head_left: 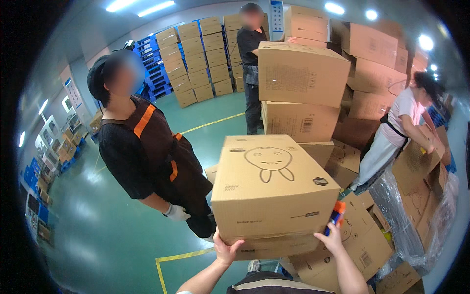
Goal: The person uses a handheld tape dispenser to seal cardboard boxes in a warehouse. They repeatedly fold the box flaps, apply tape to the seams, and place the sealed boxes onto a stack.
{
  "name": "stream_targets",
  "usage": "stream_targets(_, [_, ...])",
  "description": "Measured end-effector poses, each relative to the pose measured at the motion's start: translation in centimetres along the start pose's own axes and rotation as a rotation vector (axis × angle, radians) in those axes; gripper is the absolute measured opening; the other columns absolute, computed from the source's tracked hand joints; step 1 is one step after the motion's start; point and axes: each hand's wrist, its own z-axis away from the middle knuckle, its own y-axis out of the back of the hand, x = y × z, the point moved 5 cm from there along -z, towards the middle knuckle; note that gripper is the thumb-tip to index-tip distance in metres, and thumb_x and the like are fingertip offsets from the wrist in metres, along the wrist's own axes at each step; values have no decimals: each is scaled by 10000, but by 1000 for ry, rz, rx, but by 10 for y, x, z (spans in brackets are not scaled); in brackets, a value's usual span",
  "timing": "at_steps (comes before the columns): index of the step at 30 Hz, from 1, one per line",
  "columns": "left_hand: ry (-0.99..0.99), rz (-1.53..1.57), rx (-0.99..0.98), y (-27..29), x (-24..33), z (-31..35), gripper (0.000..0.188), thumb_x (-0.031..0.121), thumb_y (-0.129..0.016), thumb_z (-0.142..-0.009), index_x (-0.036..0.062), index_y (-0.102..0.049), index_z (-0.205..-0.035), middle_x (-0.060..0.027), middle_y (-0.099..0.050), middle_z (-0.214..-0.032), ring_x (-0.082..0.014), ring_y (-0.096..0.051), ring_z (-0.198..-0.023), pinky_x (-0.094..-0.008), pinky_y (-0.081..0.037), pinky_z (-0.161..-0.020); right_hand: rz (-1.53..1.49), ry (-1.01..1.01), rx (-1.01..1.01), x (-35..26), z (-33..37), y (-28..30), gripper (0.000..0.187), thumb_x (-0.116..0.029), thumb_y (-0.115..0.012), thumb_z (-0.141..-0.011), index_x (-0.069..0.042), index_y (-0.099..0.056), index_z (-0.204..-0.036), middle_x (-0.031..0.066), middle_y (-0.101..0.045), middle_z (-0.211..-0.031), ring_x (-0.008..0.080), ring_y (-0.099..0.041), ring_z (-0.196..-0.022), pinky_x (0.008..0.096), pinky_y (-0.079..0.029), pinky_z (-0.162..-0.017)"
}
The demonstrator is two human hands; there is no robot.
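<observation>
A large closed cardboard box [274, 188] with a line-drawn rabbit face on top fills the middle of the head view. Directly under it is a second cardboard box [276, 247], mostly hidden by the upper one. My left hand [227, 251] grips the lower box's left side, thumb across its front. On the other side, my right hand [333, 238] is closed on the lower box's right edge. An orange and blue tool [336, 215], its kind unclear, sits right at my right fingertips; whether those fingers hold it too is hidden.
A person in a brown apron [152, 142] stands close at left. Behind the boxes rises a carton stack [301, 73], with another person [252, 63] beside it. At right, someone in white [406, 117] bends over cartons. Flattened cardboard [360, 240] and clear plastic wrap [399, 215] lie near my right arm.
</observation>
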Motion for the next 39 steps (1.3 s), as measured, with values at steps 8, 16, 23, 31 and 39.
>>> stream_targets(8, [156,-382,315,-13,-91,-46,1007,191,-785,-608,-26,-126,-1339,-257,-129,-1398,-404,-141,-1305,-478,-165,-1061,-259,-275,34,70,-125,-158,418,-61,-677,-719,-121,-608,-1127,153,-563,-1109,248,-544,-994,315,-430,-871])
stream_targets(16, [-99,-71,-563,-140,-58,-94,458,164,-655,-770,21,-460,-1158,-191,-484,-1179,-328,-446,-1141,-395,-362,-954,-1218,-426,-6,0,-28,-98,830,20,-569,-808,-266,-96,-1427,48,-326,-1361,180,-418,-1162,330,-349,-974])
stream_targets(23, [1100,971,-1327,-254,89,39,447,483,-428,-899,47,-520,-929,-30,-566,-751,-126,-545,-613,-238,-462,-574,-1656,-404,175,9,57,-34,804,22,-543,-777,-215,-111,-1412,89,-368,-1332,230,-423,-1186,402,-366,-983])
stream_targets(31, [1342,234,-1712,-278,91,222,635,619,-429,-830,67,-517,-1132,-111,-584,-1022,-219,-520,-1062,-361,-387,-923,-1771,-555,609,107,223,9,741,-43,-517,-848,-321,-100,-1394,127,-506,-1112,275,-576,-931,452,-480,-820])
stream_targets(39, [188,-718,-1462,-328,-160,236,630,482,-712,-643,37,-561,-1063,-192,-506,-1134,-327,-477,-1069,-399,-394,-918,-544,-1053,474,275,441,34,504,21,-482,-809,-167,-465,-1277,97,-441,-1275,226,-410,-1171,325,-362,-939])
